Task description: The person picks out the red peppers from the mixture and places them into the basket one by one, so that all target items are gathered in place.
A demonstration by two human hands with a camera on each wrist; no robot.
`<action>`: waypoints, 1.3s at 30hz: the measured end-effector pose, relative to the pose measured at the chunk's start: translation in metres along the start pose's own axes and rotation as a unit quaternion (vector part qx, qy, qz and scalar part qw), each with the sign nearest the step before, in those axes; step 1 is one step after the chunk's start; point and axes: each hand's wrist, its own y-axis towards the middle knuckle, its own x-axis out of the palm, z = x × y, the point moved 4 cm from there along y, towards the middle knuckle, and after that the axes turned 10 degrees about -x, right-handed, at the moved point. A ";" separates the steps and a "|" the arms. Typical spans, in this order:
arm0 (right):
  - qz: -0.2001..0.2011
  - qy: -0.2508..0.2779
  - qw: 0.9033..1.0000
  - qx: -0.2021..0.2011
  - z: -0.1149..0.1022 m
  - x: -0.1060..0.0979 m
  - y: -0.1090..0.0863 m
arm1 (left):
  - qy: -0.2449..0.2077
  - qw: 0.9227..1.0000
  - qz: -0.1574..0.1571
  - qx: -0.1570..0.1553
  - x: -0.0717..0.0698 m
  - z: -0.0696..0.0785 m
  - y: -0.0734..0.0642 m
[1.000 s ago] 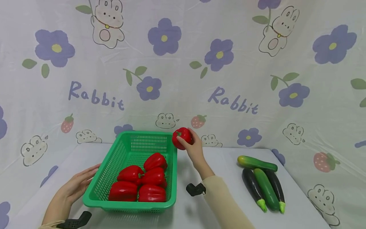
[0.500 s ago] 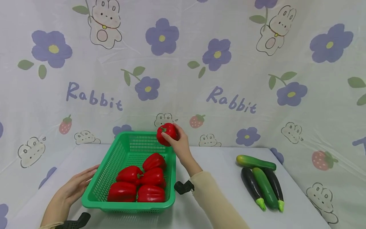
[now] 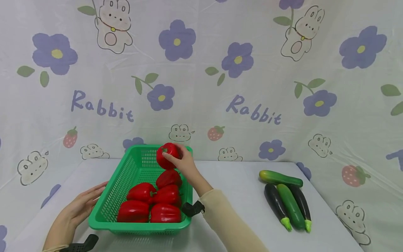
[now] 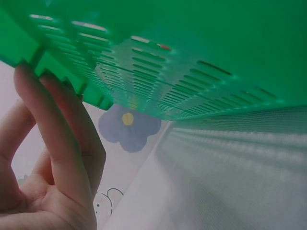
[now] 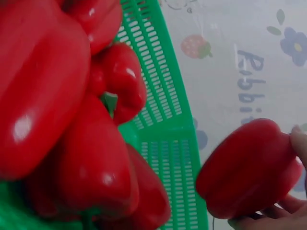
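Note:
My right hand (image 3: pixel 186 164) holds a red bell pepper (image 3: pixel 162 161) by its sides, above the far right part of the green plastic basket (image 3: pixel 138 226). In the right wrist view the held bell pepper (image 5: pixel 249 167) lies between thumb and fingers, apart from the others. Several red bell peppers (image 3: pixel 133 211) lie in the near and right part of the basket. My left hand (image 3: pixel 77 210) is at the basket's left side with its fingers loosely extended. In the left wrist view its fingertips (image 4: pixel 24 72) touch the underside of the rim.
On the right of the white table (image 3: pixel 233 210) lie two green zucchini (image 3: pixel 280 178) and two dark eggplants (image 3: pixel 277 204), grouped together. A patterned cloth (image 3: pixel 201 77) hangs behind the table.
My right hand has carried the bell pepper leftward from beyond the basket's right rim to over its inside, lowering it lately. The left hand stays at the basket's side.

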 end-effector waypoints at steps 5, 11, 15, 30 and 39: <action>-0.049 -0.021 0.998 0.023 0.007 0.014 -0.004 | 0.000 1.000 0.001 -0.001 -0.001 -0.001 -0.001; -0.084 -0.014 0.995 0.043 0.018 0.024 -0.006 | 0.004 1.000 0.016 -0.013 -0.003 0.000 0.000; -0.100 -0.001 0.994 0.054 0.022 0.028 -0.007 | 0.009 0.999 0.027 -0.018 -0.003 0.001 0.000; -0.171 -0.011 0.984 0.056 0.025 0.035 -0.014 | -0.005 1.000 0.025 -0.011 -0.002 0.000 -0.001; -0.184 -0.065 0.980 0.023 0.021 0.036 -0.011 | 0.007 0.999 0.030 -0.009 -0.003 0.000 -0.001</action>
